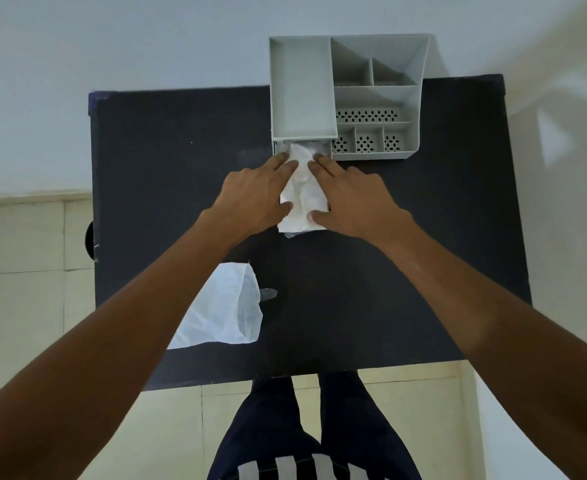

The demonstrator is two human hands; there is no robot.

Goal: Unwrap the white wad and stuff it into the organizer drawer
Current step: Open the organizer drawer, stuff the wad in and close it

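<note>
A grey plastic organizer point(377, 98) stands at the far side of a black table point(167, 188). Its drawer point(278, 147) sits pulled out at the lower left of the organizer. The white wad point(302, 192), a crumpled white material, lies partly in the drawer mouth and partly out over the table. My left hand point(254, 195) presses on its left side, fingers reaching the drawer. My right hand point(351, 199) presses on its right side, thumb on the wad's near end.
A loose white plastic wrapper point(229, 310) lies on the near left part of the table, under my left forearm. The organizer has several open compartments, some with perforated bottoms. A wall is behind the table; tiled floor and my legs are below.
</note>
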